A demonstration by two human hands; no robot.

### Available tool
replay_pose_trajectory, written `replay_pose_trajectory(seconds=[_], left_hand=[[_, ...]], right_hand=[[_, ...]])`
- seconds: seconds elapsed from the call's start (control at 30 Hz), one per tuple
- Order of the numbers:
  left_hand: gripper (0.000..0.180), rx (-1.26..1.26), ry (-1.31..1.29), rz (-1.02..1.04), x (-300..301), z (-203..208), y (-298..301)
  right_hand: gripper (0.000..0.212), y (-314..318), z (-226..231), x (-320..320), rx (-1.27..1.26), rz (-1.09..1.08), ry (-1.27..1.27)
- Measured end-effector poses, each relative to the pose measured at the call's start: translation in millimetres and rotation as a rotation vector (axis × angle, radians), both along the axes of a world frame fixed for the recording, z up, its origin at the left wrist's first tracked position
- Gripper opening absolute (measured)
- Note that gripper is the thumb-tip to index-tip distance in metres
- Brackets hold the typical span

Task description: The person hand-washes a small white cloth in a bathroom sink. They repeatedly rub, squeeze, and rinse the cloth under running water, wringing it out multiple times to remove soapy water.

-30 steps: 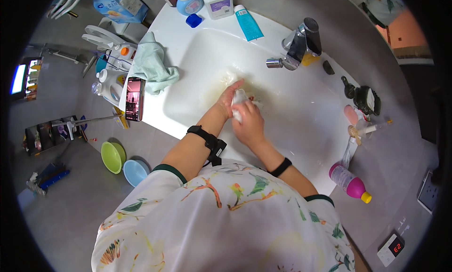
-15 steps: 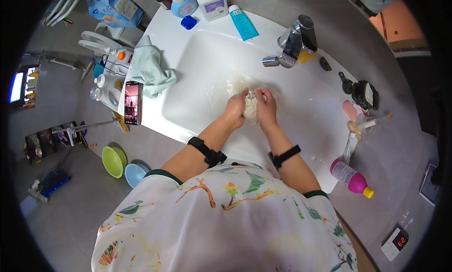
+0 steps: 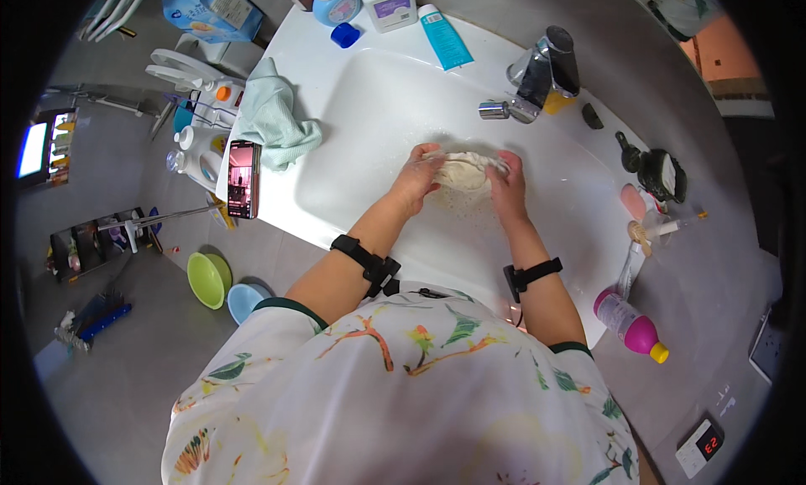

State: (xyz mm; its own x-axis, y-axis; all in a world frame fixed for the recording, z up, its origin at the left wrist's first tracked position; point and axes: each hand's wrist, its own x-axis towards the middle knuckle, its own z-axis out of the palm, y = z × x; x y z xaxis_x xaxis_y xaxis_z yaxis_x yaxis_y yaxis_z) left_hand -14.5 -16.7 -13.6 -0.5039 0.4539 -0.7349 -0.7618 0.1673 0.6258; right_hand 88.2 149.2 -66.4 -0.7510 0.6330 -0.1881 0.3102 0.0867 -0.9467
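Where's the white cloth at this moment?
In the head view, the white cloth is just above the picture's middle, held between the left hand and right hand, over the sink.

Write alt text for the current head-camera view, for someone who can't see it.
A person's left hand and right hand hold a white cloth between them over a white sink. A pale green towel and a phone are at the sink's left edge, and a chrome faucet stands beyond the hands.
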Motion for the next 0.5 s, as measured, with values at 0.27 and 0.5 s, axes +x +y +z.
replay_pose_trajectory(seconds=[0.27, 0.5], left_hand=[[0.064, -0.452, 0.175, -0.157, -10, -16, -5], [0.070, -0.109, -0.462, 0.023, -1, -40, 17]], right_hand=[[0.043, -45, 0, 28, 0.847, 0.659, -0.491], [0.031, -30, -39, -6, 0.505, 0.350, -0.304]])
